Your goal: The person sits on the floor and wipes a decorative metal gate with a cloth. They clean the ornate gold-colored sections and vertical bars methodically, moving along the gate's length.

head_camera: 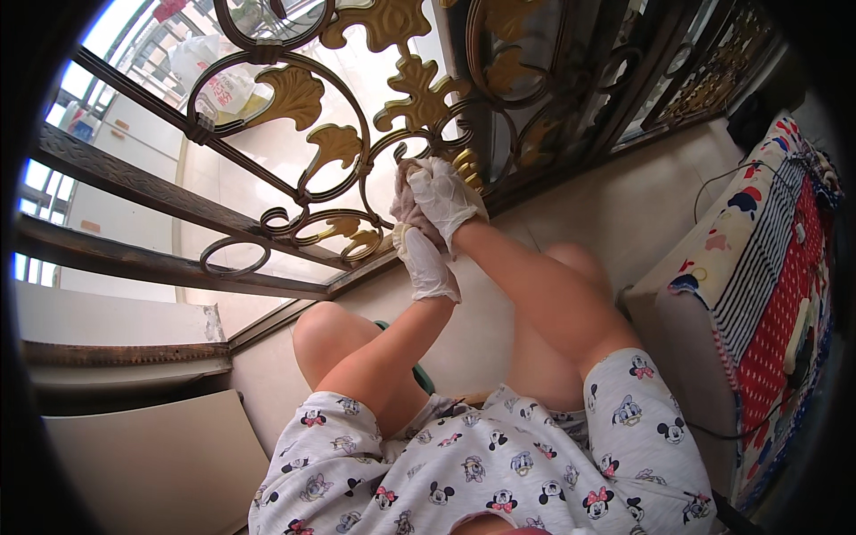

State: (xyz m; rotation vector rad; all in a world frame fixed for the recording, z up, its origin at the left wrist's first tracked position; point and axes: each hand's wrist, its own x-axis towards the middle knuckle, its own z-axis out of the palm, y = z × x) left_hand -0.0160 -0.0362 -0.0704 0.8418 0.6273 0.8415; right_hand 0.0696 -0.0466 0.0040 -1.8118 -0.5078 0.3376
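My right hand [443, 194], in a thin white glove, is closed over a crumpled greyish-pink cloth [406, 202]. Just below it, my left hand [424, 264] wears a similar glove and grips the lower part of the same cloth; its fingertips are partly hidden. Both hands are together at a dark metal grille door [150, 190] with scrollwork. Gold leaf ornaments [420, 93] stand out on the scrolls above my hands. The cloth appears to be against the scrollwork, but the contact itself is covered by my hands.
At the right, a low piece of furniture carries a patterned fabric cover [756, 301] with a dark cable [725, 436] across it. A pale panel [147, 468] stands at lower left. Beyond the grille hangs a printed plastic bag [217, 80]. A door sill [267, 324] crosses the tiled floor [468, 334].
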